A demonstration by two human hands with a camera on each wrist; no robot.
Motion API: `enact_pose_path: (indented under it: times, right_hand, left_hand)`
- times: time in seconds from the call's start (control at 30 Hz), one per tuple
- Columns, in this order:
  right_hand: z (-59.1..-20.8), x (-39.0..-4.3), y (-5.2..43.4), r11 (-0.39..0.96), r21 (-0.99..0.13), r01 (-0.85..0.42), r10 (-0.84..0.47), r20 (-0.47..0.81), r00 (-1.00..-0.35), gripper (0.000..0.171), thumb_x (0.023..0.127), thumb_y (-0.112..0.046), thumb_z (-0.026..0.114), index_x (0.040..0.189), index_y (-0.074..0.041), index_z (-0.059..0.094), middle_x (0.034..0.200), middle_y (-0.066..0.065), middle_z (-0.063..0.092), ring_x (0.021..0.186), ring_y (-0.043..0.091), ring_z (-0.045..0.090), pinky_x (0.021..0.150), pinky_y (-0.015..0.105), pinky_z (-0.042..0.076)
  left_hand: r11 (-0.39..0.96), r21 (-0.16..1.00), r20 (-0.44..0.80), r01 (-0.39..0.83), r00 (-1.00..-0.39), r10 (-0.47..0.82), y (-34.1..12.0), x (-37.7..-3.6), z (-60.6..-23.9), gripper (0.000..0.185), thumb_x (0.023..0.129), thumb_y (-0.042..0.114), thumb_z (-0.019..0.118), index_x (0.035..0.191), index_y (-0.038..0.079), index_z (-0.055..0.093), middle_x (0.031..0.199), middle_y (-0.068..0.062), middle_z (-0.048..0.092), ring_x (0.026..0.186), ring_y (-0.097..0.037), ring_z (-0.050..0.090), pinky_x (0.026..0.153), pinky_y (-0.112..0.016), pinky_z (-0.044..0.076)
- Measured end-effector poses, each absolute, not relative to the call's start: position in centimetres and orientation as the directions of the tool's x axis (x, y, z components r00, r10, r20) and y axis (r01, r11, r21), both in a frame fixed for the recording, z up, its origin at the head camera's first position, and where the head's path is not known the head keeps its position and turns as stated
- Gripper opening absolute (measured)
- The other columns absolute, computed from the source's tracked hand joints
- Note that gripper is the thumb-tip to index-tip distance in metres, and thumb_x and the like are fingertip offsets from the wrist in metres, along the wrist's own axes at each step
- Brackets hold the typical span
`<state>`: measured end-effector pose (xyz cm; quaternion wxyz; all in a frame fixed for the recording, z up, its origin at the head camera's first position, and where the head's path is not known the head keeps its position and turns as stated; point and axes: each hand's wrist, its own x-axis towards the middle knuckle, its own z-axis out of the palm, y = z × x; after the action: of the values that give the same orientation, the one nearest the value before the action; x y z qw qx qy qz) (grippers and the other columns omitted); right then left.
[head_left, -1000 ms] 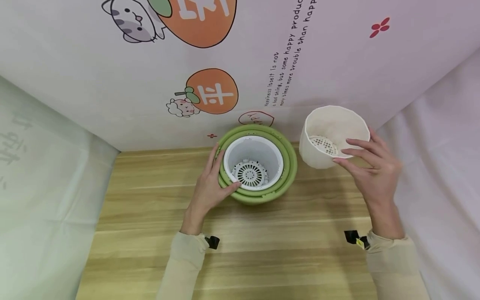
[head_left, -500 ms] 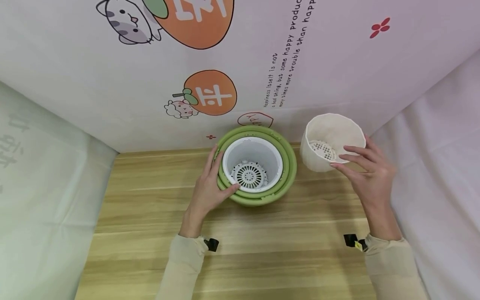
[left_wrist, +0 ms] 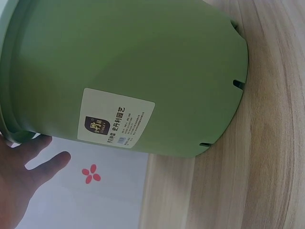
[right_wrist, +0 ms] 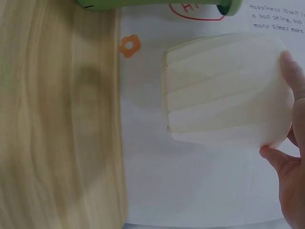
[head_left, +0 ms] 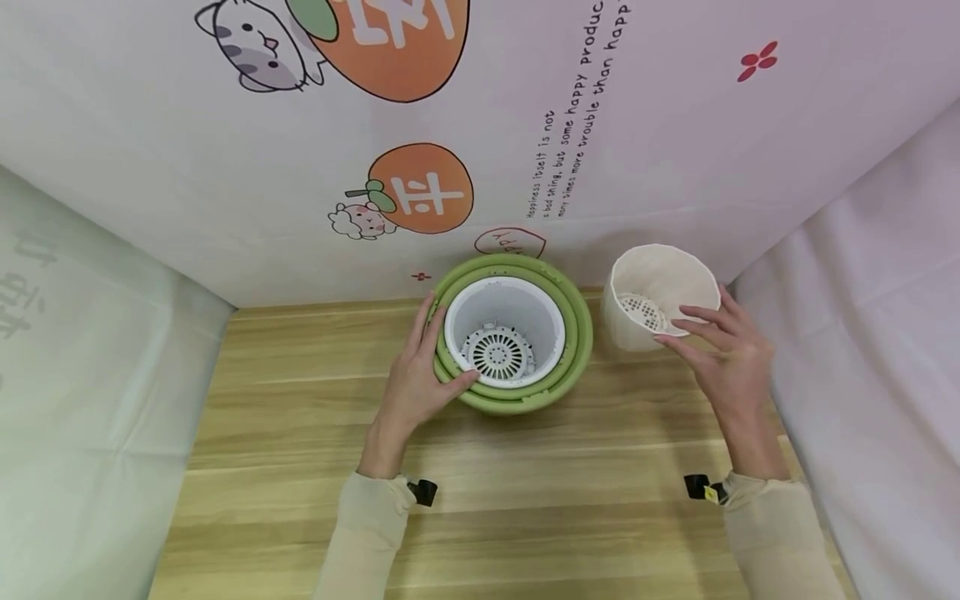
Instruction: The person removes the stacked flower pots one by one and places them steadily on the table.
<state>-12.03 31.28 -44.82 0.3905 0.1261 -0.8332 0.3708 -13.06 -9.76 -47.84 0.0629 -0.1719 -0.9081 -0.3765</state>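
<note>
Several flower pots stand nested on the table, a green flower pot (head_left: 579,337) outermost and a white pot (head_left: 517,307) with a slotted bottom innermost. My left hand (head_left: 412,382) grips the stack at its left rim, thumb over the near edge of the inner pots. The left wrist view shows the green wall with a white label (left_wrist: 116,118) and notches along the foot. To the right, my right hand (head_left: 731,357) pinches the rim of a cream white flower pot (head_left: 663,271), fingers inside and thumb outside. In the right wrist view this ribbed pot's base hangs apart from the tabletop.
The wooden table (head_left: 525,508) meets a printed wall sheet (head_left: 300,183) right behind the pots. White cloth (head_left: 862,333) hangs along the right side, and another sheet (head_left: 97,358) borders the left. A black wrist camera (head_left: 425,492) sits at the left cuff.
My right hand has lowered the cream white flower pot and brought it slightly left, toward the table. My left hand stays on the nested pots, which have not moved.
</note>
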Motion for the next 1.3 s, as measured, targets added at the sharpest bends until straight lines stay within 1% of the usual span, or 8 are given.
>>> enact_pose_path:
  times: [0.3,0.43,0.6,0.73,0.87,1.1,1.17,1.3]
  right_hand:
    - [-46.2,-12.0,31.9,0.721,-0.523,-0.455,0.103,0.73,-0.676,0.026,0.052,0.006,0.093,0.072,0.004,0.077,0.087,0.024,0.073,0.124,0.045,0.055,0.107,0.047,0.042]
    - [-47.0,-12.0,32.4,0.726,-0.525,-0.444,0.108,0.725,-0.68,0.027,0.051,0.008,0.093,0.073,0.003,0.078,0.087,0.024,0.073,0.124,0.045,0.054,0.108,0.047,0.041]
    - [-47.9,-12.2,32.8,0.75,-0.498,-0.435,0.096,0.733,-0.673,0.029,0.047,0.009,0.093,0.071,0.003,0.077,0.086,0.024,0.073,0.118,0.05,0.057,0.108,0.05,0.041]
    - [-48.8,-12.6,33.0,0.757,-0.491,-0.431,0.098,0.737,-0.668,0.03,0.044,0.012,0.092,0.069,0.005,0.076,0.083,0.025,0.072,0.111,0.054,0.059,0.108,0.051,0.04]
    - [-49.5,-12.9,33.2,0.756,-0.5,-0.422,0.1,0.725,-0.681,0.031,0.044,0.013,0.091,0.07,0.005,0.076,0.084,0.026,0.072,0.112,0.054,0.058,0.11,0.05,0.038]
    - [-50.4,-12.9,33.6,0.763,-0.512,-0.394,0.104,0.7,-0.707,0.03,0.046,0.005,0.094,0.071,0.0,0.078,0.086,0.022,0.073,0.118,0.049,0.057,0.106,0.054,0.04]
    - [-50.7,-12.9,33.7,0.764,-0.508,-0.398,0.098,0.702,-0.706,0.03,0.047,0.002,0.095,0.072,-0.001,0.079,0.086,0.021,0.074,0.118,0.049,0.057,0.106,0.054,0.041]
    - [-51.2,-13.1,34.0,0.771,-0.495,-0.401,0.085,0.703,-0.706,0.03,0.047,0.0,0.095,0.072,-0.001,0.079,0.088,0.021,0.074,0.119,0.049,0.056,0.107,0.052,0.041]
  left_hand:
    - [0.658,0.66,0.241,0.363,-0.932,0.271,-9.7,-13.1,-47.7,0.106,0.076,0.055,0.074,0.16,0.018,0.02,0.166,0.013,-0.004,0.118,-0.038,0.056,0.066,-0.042,0.056]
    - [0.66,0.659,0.238,0.361,-0.932,0.273,-9.6,-13.1,-47.7,0.106,0.077,0.058,0.072,0.16,0.017,0.02,0.166,0.014,-0.005,0.122,-0.039,0.054,0.077,-0.049,0.056]
    - [0.661,0.661,0.233,0.356,-0.934,0.27,-9.6,-13.0,-47.8,0.107,0.077,0.06,0.072,0.16,0.017,0.02,0.166,0.014,-0.005,0.128,-0.039,0.05,0.083,-0.053,0.055]
    - [0.661,0.662,0.235,0.355,-0.935,0.266,-9.7,-12.9,-47.7,0.107,0.077,0.059,0.072,0.16,0.017,0.021,0.166,0.014,-0.004,0.128,-0.039,0.05,0.081,-0.052,0.055]
    - [0.656,0.665,0.241,0.358,-0.934,0.265,-9.8,-12.9,-47.7,0.106,0.077,0.056,0.073,0.16,0.016,0.021,0.166,0.014,-0.004,0.124,-0.039,0.053,0.076,-0.05,0.056]
    - [0.663,0.664,0.226,0.345,-0.938,0.262,-9.9,-12.9,-47.8,0.107,0.077,0.073,0.063,0.16,0.019,0.02,0.166,0.016,-0.004,0.122,-0.04,0.055,0.079,-0.051,0.056]
    - [0.663,0.664,0.226,0.345,-0.938,0.263,-9.9,-12.8,-47.7,0.107,0.078,0.071,0.065,0.16,0.019,0.02,0.165,0.016,-0.005,0.121,-0.039,0.055,0.077,-0.049,0.056]
    - [0.66,0.664,0.238,0.352,-0.936,0.259,-9.9,-12.8,-47.6,0.106,0.077,0.056,0.075,0.16,0.017,0.021,0.166,0.013,-0.002,0.12,-0.039,0.055,0.074,-0.049,0.056]
